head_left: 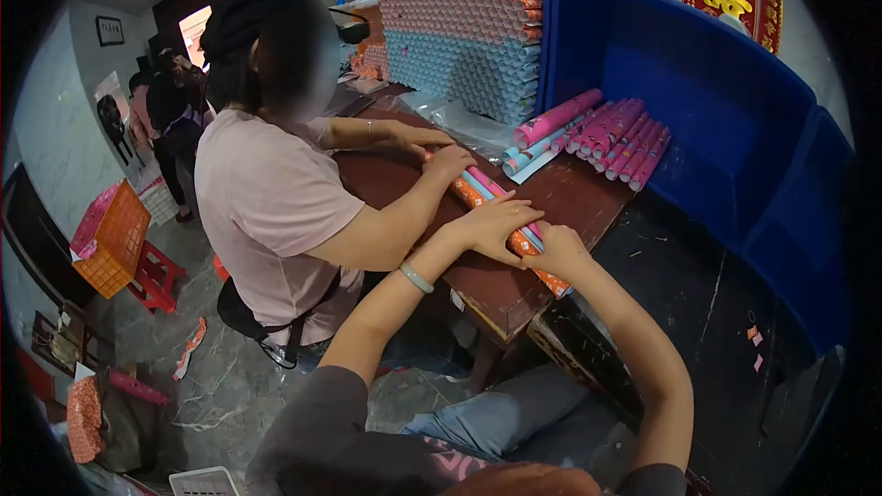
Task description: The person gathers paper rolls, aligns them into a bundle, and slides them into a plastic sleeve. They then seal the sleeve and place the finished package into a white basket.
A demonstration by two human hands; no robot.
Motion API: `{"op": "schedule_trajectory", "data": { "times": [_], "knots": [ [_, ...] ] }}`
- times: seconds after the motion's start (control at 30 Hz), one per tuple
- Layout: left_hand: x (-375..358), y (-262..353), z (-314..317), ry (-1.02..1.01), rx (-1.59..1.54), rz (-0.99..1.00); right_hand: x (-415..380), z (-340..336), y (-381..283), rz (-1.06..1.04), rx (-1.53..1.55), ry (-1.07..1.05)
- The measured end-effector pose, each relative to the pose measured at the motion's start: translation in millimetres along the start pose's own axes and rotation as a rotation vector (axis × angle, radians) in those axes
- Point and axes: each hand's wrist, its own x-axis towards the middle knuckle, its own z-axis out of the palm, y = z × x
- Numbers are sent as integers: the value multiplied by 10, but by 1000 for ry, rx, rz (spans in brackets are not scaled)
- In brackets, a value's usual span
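Note:
A bundle of rolled paper tubes [478,186], orange, blue and pink, lies on the brown table [588,211]. My left hand [501,225], with a pale bangle on the wrist, rests over the near part of the bundle, its fingers wrapped across the top. Close beside it, my right hand [559,253] grips the near end, fingers curled over the rolls. A co-worker in a pink shirt [276,193] has both hands on the far end of the same bundle.
Blue partitions [680,92] stand behind the table. Stacked orange and blue tubes [459,55] are at the back, with loose pink rolls [620,133] nearer. At left, an orange crate [119,239] sits on a red stool [158,277].

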Motion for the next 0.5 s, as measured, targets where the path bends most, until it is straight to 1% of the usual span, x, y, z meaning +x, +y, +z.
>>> {"op": "schedule_trajectory", "data": {
  "times": [0.03, 0.07, 0.13, 0.17, 0.23, 0.33, 0.4, 0.47, 0.5],
  "knots": [
    [48, -71, 21, 70, 82, 73, -81, -35, 33, 5, 9, 8],
    [106, -112, 20, 61, 87, 76, -176, -70, 76, -1, 22, 8],
    [188, -149, 22, -72, 39, 54, -405, -182, 154, -5, 76, -6],
    [186, -135, 86, 18, 53, 106, -548, -247, 176, -8, 83, -4],
    [204, -94, 99, 10, 64, 104, -860, -370, 215, -28, 139, 48],
    [227, -63, 122, 14, 59, 124, -1283, -548, 304, 3, 105, 26],
    [261, -30, 152, -17, 63, 103, -1579, -642, 425, 36, 96, 20],
    [338, 21, 252, 37, 30, 167, -1832, -749, 518, 70, 86, 19],
    [388, 89, 259, 30, 29, 165, -1944, -810, 552, 88, 94, -8]
  ]
}}
